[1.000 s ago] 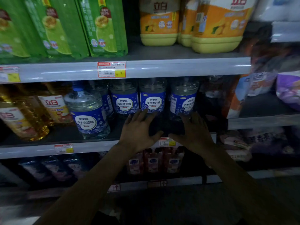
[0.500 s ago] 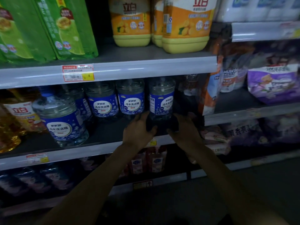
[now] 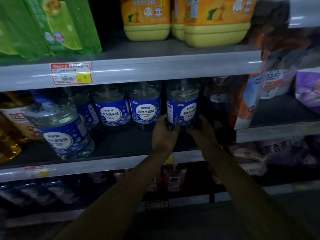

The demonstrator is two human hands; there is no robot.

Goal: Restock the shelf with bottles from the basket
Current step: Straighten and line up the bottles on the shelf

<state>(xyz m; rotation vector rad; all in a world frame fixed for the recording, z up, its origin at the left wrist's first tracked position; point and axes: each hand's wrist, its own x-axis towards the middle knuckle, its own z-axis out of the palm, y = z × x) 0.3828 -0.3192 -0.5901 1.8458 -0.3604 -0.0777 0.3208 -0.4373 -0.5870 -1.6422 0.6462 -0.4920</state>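
Note:
A clear bottle with a blue label (image 3: 182,108) stands at the right end of a row on the middle shelf (image 3: 110,166). My left hand (image 3: 164,131) grips its base from the left and my right hand (image 3: 201,129) grips it from the right. Two like bottles (image 3: 145,108) (image 3: 110,110) stand to its left in the same row. Another of the same bottles (image 3: 60,129) stands further forward at the left. No basket is in view.
Yellow jugs (image 3: 214,21) and green packs (image 3: 52,26) fill the upper shelf. Amber bottles (image 3: 10,132) stand at the far left. Orange and purple bags (image 3: 245,104) sit right of the row. Dark bottles (image 3: 173,177) line the lower shelf.
Both hands reached deeper into the middle shelf and closed around the base of the rightmost blue-label bottle. The view shifted and came closer to the shelf.

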